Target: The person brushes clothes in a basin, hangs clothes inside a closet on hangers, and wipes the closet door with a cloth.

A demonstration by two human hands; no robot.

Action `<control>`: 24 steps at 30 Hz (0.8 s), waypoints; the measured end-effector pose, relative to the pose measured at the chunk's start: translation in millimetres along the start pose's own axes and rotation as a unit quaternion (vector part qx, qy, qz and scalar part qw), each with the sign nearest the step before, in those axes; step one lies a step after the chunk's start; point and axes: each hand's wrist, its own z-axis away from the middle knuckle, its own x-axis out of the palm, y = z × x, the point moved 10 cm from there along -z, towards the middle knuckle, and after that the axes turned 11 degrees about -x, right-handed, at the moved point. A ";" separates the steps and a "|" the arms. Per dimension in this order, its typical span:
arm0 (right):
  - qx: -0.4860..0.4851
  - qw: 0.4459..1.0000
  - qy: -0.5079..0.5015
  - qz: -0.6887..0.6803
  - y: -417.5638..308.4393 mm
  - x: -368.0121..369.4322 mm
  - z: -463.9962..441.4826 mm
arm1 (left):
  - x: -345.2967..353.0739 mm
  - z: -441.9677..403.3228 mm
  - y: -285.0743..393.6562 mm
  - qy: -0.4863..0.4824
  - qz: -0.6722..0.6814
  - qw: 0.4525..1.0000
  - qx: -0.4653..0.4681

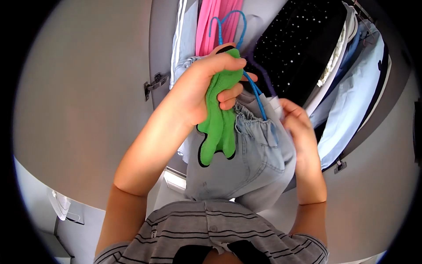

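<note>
My left hand (215, 72) is closed around a green cloth (217, 123) with black edging, together with blue wire hangers (241, 26) whose hooks stick up above the fist. Below it hang light blue denim pants (257, 149) with a gathered elastic waist. A pale grey garment (281, 165) hangs against them, partly behind the denim. At its upper right edge, beside the lower end of a hanger arm, my right hand (299, 125) pinches the pale fabric; its fingertips are partly hidden.
An open wardrobe holds hanging clothes: a pink garment (211, 20), a black dotted garment (292, 44) and a light blue shirt (351, 105). Grey doors stand open at left (88, 88) and right (373, 198), with a metal hinge (156, 83) on the left one.
</note>
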 end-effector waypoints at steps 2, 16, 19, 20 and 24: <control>-0.057 0.995 0.072 -0.027 -21.2 -28.3 -0.6 | 3.7 1.4 -0.4 -0.018 0.003 1.000 0.008; -0.271 0.956 0.070 0.090 -206.1 -47.7 -121.0 | -1.4 8.6 22.4 -0.040 0.073 0.996 -0.023; -0.306 0.939 0.080 0.136 -252.0 -33.0 -191.3 | 5.1 24.8 37.2 -0.029 0.048 0.998 -0.039; -0.312 0.937 0.085 0.130 -267.0 -27.2 -213.4 | 8.1 28.6 43.4 -0.029 0.046 0.998 -0.030; -0.306 0.935 0.108 0.141 -314.9 -22.0 -289.5 | 15.8 43.3 50.7 -0.031 0.050 0.998 -0.023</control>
